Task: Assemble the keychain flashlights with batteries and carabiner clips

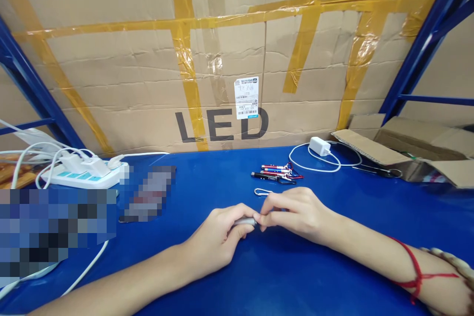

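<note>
My left hand [225, 237] is closed around a small silver metal cylinder [245, 221], which lies level and points right. Its dark right end meets the fingertips of my right hand [296, 215], whose thumb and fingers are pinched together there. Whether a separate small part sits in that pinch is hidden. Just behind my right fingers lies a silver carabiner clip [262, 191], partly covered by them. Farther back, several pen-shaped keychain lights [274, 173] in red, blue and black lie side by side with their clips and cords.
A white charger [319, 146] with a looped cable lies at the back right, beside an open cardboard box [414, 158]. On the left are a power strip [89, 175] with plugs and blurred flat objects. A large taped carton [222, 59] stands behind the blue table [296, 276].
</note>
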The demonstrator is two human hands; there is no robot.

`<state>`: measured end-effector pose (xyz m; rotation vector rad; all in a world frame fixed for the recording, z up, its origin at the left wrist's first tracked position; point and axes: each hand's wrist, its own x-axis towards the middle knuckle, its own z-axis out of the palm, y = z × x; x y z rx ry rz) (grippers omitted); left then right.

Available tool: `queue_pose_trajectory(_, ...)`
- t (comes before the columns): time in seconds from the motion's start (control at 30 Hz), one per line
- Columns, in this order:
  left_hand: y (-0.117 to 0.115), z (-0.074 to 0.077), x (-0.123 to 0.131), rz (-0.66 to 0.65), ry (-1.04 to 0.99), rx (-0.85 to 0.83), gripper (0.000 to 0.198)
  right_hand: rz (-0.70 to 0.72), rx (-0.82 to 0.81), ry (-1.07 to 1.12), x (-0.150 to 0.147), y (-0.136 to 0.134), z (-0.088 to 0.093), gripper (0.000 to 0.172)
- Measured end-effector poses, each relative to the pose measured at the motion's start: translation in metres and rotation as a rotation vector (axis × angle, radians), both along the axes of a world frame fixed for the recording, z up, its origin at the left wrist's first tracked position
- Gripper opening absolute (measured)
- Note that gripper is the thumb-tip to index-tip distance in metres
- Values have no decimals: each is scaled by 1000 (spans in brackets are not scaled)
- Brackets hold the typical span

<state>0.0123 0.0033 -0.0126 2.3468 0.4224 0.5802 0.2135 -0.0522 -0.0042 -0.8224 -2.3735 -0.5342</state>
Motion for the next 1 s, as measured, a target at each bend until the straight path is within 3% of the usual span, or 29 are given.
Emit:
queue_pose_trajectory(0.27, -2, 0, -1, -6, 3, 44, 24, 32, 42, 37, -2, -1, -2, 22)
queue_pose_trajectory(0.53, -1, -1, -2, -30, 20, 89, 24, 34, 13, 68, -5, 0, -3, 30)
queue_pose_trajectory(0.8, -2, -1, -1, 20, 33, 110, 19, -13, -88, 128, -4, 3, -10, 28)
queue_pose_trajectory(1.0, -3, -1, -1, 66, 6, 91, 16, 3, -209, 290, -6, 3, -11, 29)
